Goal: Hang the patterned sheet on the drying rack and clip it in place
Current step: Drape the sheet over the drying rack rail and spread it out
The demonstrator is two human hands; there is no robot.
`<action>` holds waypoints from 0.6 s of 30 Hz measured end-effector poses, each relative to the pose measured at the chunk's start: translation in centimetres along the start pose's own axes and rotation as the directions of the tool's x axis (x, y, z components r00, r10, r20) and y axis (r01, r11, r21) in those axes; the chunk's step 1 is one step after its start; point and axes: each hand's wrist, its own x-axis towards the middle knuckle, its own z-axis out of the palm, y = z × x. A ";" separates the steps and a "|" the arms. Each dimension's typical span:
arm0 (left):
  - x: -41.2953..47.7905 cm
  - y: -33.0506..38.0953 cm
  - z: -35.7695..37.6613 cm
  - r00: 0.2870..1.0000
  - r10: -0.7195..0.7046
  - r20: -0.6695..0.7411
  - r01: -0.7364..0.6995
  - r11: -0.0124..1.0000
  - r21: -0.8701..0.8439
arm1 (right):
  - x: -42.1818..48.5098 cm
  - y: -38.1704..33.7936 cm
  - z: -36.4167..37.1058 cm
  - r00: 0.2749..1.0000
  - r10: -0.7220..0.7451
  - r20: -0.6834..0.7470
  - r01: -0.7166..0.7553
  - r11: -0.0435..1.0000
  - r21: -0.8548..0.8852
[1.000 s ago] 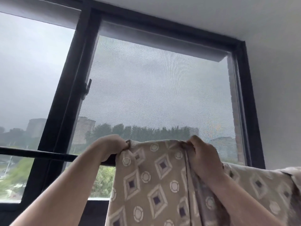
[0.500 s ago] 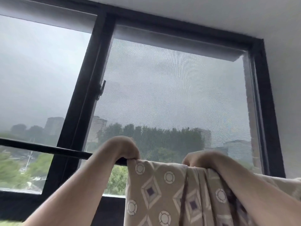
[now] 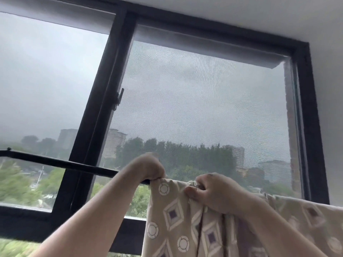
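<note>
- The patterned sheet (image 3: 172, 216), beige with diamonds and ringed circles, hangs over the black rod (image 3: 61, 163) of the drying rack, in front of the window.
- Its top edge lies along the rod from the left hand to the right border of the view. The cloth falls down in folds out of the picture.
- The left hand (image 3: 146, 168) is at the left top corner of the sheet, where the bare part of the rod ends. Its fingers are curled down over the corner and grip it.
- The right hand (image 3: 213, 195) is near it, further right on the same top edge. The thumb and the bent fingers pinch a gathered fold of the cloth.
- Both forearms reach up from the bottom of the view.
- To the left of the hands the rod is bare and runs to the left border.
- Behind stands a black window frame (image 3: 104, 108) with a small handle (image 3: 118, 98), and a grey screen (image 3: 204, 99) covers the right pane.
- Outside are green trees (image 3: 176, 154) under a grey sky.
</note>
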 end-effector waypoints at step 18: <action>-8.7 -5.7 6.4 1.000 0.022 0.005 0.002 0.138 -0.990 | 2.0 0.5 1.6 0.999 0.034 -0.026 -0.033 0.998 0.060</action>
